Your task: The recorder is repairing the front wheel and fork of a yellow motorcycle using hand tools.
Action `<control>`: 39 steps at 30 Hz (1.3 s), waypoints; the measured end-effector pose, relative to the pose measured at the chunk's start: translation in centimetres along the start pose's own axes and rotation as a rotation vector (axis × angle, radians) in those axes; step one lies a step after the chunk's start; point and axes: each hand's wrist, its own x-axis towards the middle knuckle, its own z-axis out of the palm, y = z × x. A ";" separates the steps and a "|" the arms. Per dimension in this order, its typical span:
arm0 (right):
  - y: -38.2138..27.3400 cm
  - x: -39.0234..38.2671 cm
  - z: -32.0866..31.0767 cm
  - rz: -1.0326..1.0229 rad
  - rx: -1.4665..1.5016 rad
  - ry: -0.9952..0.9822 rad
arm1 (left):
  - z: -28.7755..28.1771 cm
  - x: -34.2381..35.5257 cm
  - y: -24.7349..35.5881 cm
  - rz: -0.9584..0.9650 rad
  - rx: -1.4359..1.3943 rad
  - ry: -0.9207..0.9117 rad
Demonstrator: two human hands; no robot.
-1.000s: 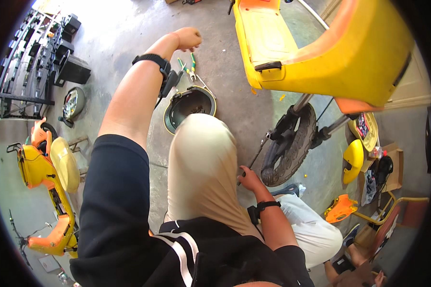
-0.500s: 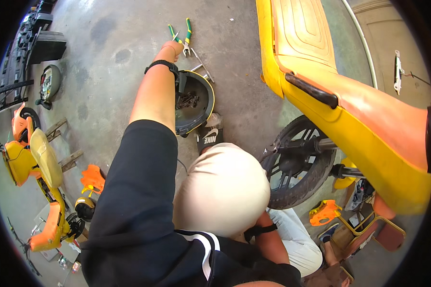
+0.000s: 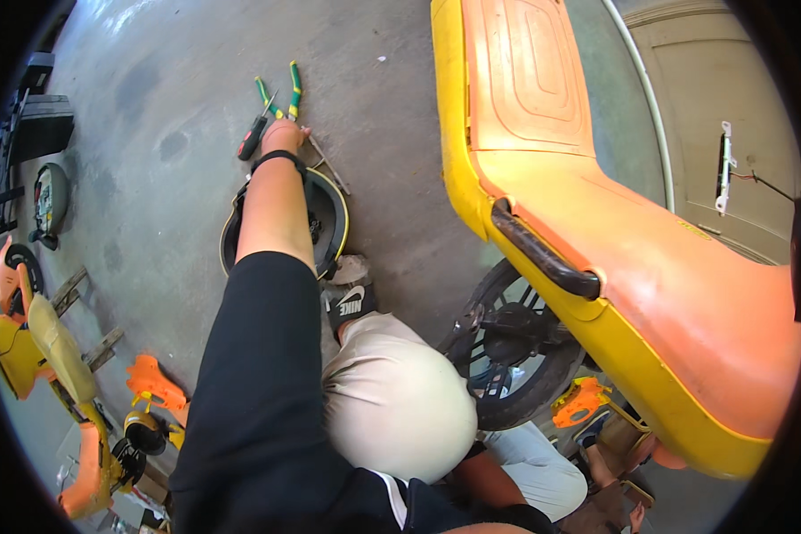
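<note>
My left hand [image 3: 285, 137] reaches far forward to tools on the concrete floor; its fingers are mostly hidden, and I cannot tell if they hold anything. Just beyond it lie pliers with green and yellow handles [image 3: 295, 87]. On its left is a screwdriver with a black and red handle [image 3: 252, 139]. A thin metal rod tool [image 3: 330, 166] extends from beside the hand toward the near right. Beneath my left forearm sits an upturned helmet [image 3: 336, 214], dark inside with a yellow rim, holding small dark pieces. My right forearm [image 3: 492, 476] is low behind my knee, its hand hidden.
An orange and yellow scooter body [image 3: 543, 169] rises at right above a black wheel [image 3: 507, 343]. My bent knee [image 3: 409, 409] and black shoe [image 3: 354, 305] are close by. Another scooter [image 3: 89, 436] and orange parts [image 3: 154, 383] occupy the left. Another person's hand [image 3: 637, 516] shows at lower right.
The view has shifted, so the scene appears lower and further left. The screwdriver's handle, hidden before, now shows left of my left hand. My left hand stays near the tools.
</note>
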 end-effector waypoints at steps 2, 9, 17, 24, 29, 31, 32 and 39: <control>-0.1 -0.1 0.0 0.005 -0.005 -0.007 | -0.3 0.1 -0.6 -0.033 -0.027 -0.032; -0.1 -1.0 0.7 -0.018 -0.037 -0.013 | -4.7 -5.2 -1.3 0.110 -0.276 -0.008; -3.2 -1.6 0.2 -0.148 -0.115 -0.022 | -9.4 -21.6 -7.0 0.358 -1.210 -0.474; -12.2 -10.7 -9.9 -0.230 -0.357 0.001 | -12.1 -41.9 -14.8 0.762 -0.766 -0.062; -17.5 -21.1 -16.2 -0.768 -0.231 0.838 | -11.5 -56.2 -13.8 0.976 -0.679 0.034; -18.3 -24.3 -16.4 -0.984 -0.398 1.169 | -11.2 -62.6 -14.1 1.102 -0.550 -0.044; -18.5 -25.5 -16.5 -1.065 -0.508 1.284 | -11.2 -65.7 -14.3 1.168 -0.479 -0.093; -19.7 -35.6 -17.1 -0.822 -0.631 1.390 | -13.1 -81.6 -10.1 1.498 -0.112 -0.471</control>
